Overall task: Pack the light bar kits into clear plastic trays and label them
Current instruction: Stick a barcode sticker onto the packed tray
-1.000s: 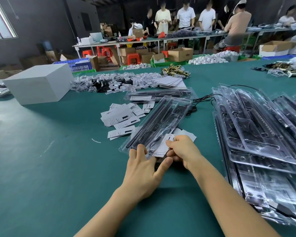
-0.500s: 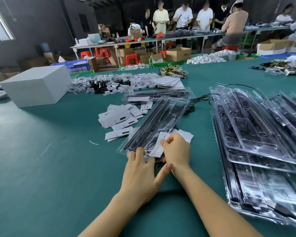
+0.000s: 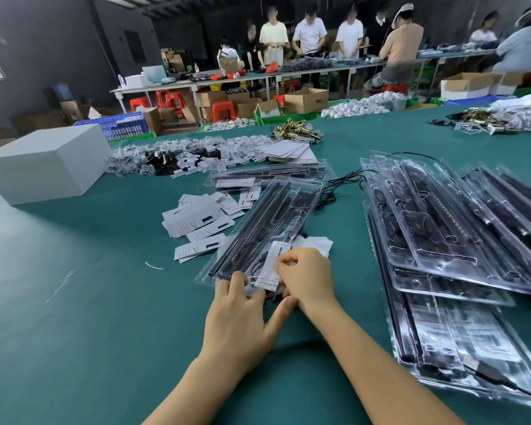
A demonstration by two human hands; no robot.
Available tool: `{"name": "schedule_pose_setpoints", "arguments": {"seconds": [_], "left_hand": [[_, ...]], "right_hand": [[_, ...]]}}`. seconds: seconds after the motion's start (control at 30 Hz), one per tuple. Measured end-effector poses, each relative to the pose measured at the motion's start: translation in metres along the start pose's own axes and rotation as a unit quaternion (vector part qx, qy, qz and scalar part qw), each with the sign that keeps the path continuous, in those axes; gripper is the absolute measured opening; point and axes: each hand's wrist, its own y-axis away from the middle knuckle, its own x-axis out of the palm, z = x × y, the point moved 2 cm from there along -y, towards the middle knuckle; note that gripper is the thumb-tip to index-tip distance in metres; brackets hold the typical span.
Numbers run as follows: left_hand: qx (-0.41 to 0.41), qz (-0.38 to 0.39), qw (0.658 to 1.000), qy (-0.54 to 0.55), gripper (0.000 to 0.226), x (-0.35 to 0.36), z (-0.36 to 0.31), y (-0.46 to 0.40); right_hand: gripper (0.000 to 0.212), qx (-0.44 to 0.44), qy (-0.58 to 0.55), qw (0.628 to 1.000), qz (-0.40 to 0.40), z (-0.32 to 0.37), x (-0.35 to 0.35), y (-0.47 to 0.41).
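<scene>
Now the white paper label (image 3: 273, 266) lies on the near end of the long clear plastic tray (image 3: 267, 228) with its black light bars, where half a second ago you were only bringing it in from the right. Your right hand (image 3: 306, 279) has slid leftward over the tray's corner and pinches the label with curled fingers, while your left hand (image 3: 241, 325) stays flat, fingers spread, pressing the tray's near edge onto the green table (image 3: 74, 317). The tray itself has not shifted. To my eye that puts you at the sticking-down step: the kit looks packed, and the label needs smoothing.

Behind your right hand a scrap of white backing paper (image 3: 314, 243) lies just beside the tray. Loose white label cards (image 3: 203, 220) lie scattered to the left, and a stack of filled clear trays (image 3: 442, 256) sits well apart on your right.
</scene>
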Motion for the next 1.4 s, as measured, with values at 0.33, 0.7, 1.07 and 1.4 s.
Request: {"name": "schedule_pose_setpoints", "arguments": {"seconds": [0.33,0.7,1.07,1.4], "left_hand": [[0.012,-0.027,1.000,0.007,0.079,-0.004,-0.001,0.000],[0.006,-0.055,0.998,0.023,0.064,-0.004,0.001,0.000],[0.017,-0.064,0.996,0.052,0.061,-0.010,0.010,-0.003],[0.043,-0.095,0.992,0.064,0.055,-0.011,0.013,-0.006]], "right_hand": [[0.035,-0.153,0.270,0.925,0.218,0.014,-0.028,0.002],[0.055,-0.225,0.245,0.933,0.137,-0.003,-0.029,-0.009],[0.053,-0.179,0.130,0.970,0.104,-0.014,-0.015,-0.011],[0.058,-0.097,0.112,0.987,0.069,-0.015,0.000,-0.006]]}}
